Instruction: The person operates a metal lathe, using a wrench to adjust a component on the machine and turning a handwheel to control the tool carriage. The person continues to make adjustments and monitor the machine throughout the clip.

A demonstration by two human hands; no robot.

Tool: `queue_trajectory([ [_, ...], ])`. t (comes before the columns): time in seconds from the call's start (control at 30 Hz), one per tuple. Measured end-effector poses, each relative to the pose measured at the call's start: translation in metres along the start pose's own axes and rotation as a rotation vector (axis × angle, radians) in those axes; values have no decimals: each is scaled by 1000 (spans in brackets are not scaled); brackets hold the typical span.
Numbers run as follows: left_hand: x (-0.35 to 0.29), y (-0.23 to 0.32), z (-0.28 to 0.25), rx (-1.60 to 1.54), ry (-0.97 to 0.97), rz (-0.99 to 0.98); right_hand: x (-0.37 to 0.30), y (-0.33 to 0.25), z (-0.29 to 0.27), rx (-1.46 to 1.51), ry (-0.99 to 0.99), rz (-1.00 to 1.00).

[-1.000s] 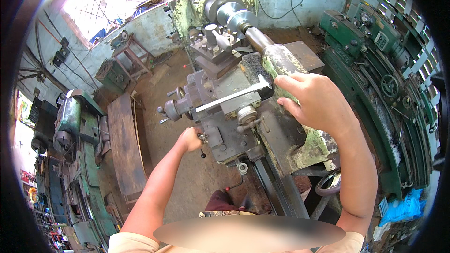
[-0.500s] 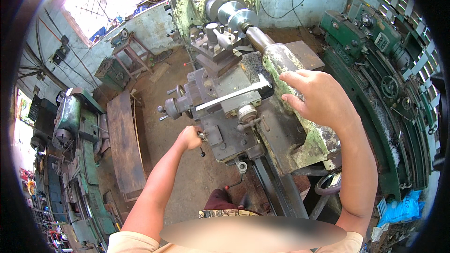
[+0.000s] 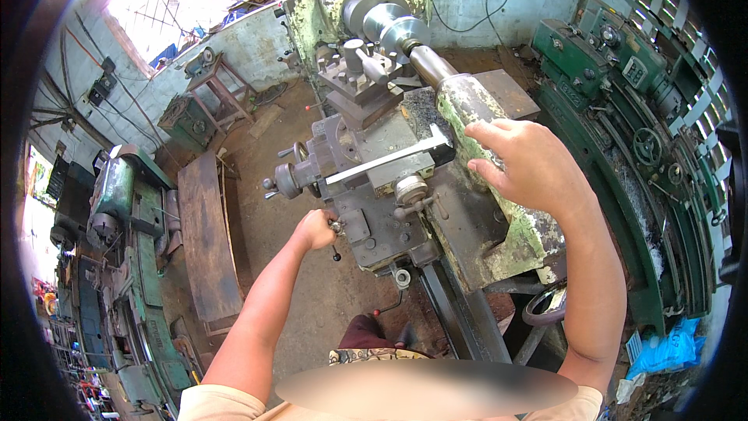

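1. Lathe carriage [image 3: 378, 226] is sitting on the lathe bed [image 3: 460, 304], between our two hands.
2. Our left hand [image 3: 315, 230] is gripping a handle [image 3: 336, 228] at the carriage's left edge, its curled fingers hiding most of it; a lever with a black knob [image 3: 337, 256] is hanging just below.
3. Our right hand [image 3: 530, 168] is staying loosely open over the tailstock [image 3: 467, 101], thumb apart from bent fingers, grasping nothing; we are not managing to tell whether the fingertips are touching it.
4. Lying across the carriage top, a long pale strip [image 3: 382, 162] is pointing its hooked end toward the right edge.
5. Beyond it, the tool post [image 3: 366, 74] is standing by the carriage's far edge.
6. Shining between the chuck [image 3: 360, 8] and the tailstock, a stepped metal piece [image 3: 405, 31] is facing us.
7. Farther right, we are seeing a green lathe [image 3: 600, 121].
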State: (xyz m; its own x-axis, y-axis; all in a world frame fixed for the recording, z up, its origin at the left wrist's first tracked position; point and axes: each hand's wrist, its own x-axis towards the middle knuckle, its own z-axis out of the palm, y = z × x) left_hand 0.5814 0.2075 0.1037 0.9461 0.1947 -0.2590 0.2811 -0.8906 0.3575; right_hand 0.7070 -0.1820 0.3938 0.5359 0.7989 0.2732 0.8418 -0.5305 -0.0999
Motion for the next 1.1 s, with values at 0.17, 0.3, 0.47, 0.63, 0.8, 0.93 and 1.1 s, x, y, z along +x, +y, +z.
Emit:
queue_trajectory([
  [0.17, 1, -1, 0, -31, -5, 4, 0, 0, 1, 2, -4, -7],
  [0.3, 4, -3, 2, -21, -23, -12, 0, -1, 1, 18, -8, -7],
  [0.47, 5, -6, 4, -37, -16, -13, 0, -2, 1, 28, -12, -10],
  [0.63, 4, -7, 6, -42, 9, 8, -1, -2, 2, 28, -19, -2],
  [0.8, 4, -6, 6, -30, 18, 8, 0, -2, 5, 50, -24, -26],
  [0.93, 3, -4, 3, -40, 4, 1, 0, -3, 6, 46, -10, -30],
  [1.1, 2, 0, 0, -26, -33, -35, 0, -3, 4, 38, -14, -30],
])
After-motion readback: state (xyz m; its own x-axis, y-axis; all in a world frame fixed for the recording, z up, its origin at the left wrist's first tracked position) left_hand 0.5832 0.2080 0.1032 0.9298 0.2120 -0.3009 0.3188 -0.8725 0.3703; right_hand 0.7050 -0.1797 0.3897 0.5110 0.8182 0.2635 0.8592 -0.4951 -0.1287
